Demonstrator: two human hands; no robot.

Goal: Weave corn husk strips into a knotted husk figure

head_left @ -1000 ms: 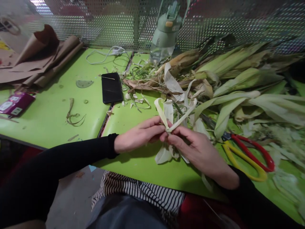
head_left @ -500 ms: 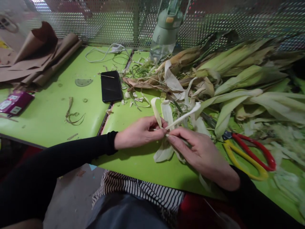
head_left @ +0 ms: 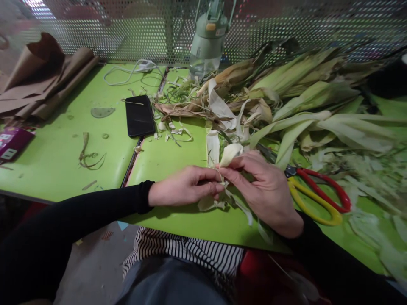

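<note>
Pale strips of corn husk [head_left: 213, 148] stick out around my fingertips, low over the green table near its front edge. My left hand [head_left: 187, 186] is closed, thumb and fingers pinching the husk strips where they meet. From the right, my right hand [head_left: 262, 186] pinches a strip at the same spot, its fingertips almost touching the left ones. One curled husk piece [head_left: 231, 153] rises by the right index finger. Other strip ends [head_left: 241, 207] hang below the hands. My fingers hide the point where the strips cross.
Scissors [head_left: 318, 195] with red and yellow handles lie right of my right hand. Corn husks [head_left: 295, 101] pile up behind, beside a water bottle [head_left: 208, 42]. A phone [head_left: 139, 116], a protractor [head_left: 102, 112], a cable [head_left: 127, 76] and brown paper [head_left: 51, 84] are on the left.
My right hand has shifted up against the left fingertips, and the upright strips there have been folded or turned. The whole view has swung slightly right.
</note>
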